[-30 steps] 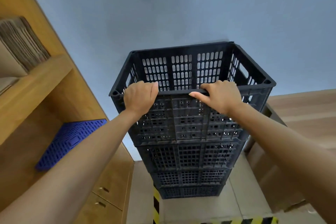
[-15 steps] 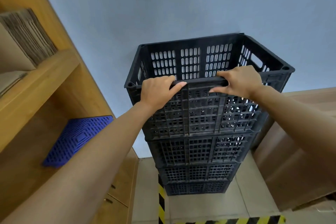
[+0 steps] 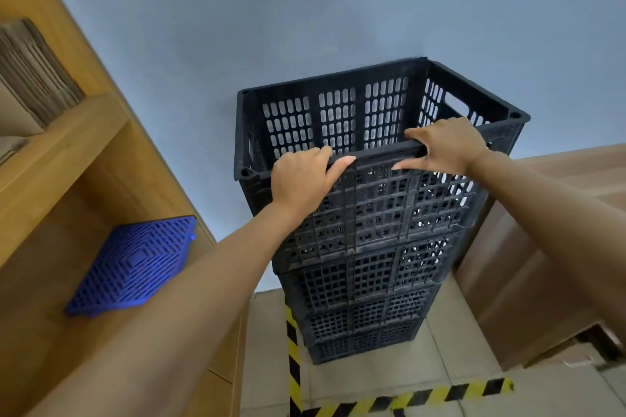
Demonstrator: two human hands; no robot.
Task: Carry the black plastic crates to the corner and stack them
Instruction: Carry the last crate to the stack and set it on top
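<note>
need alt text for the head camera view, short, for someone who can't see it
Both hands grip the near rim of the top black crate on a stack of black plastic crates standing against a blue-grey wall: left hand, right hand. A wooden shelf with a blue plastic grid is at left, cardboard boxes at right, yellow-black floor tape below.

black slotted crates (image 3: 366,247) — stacked upright against wall corner

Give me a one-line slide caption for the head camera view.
Both hands, left hand and right hand, grip the near rim of the top crate on the stack.
</note>
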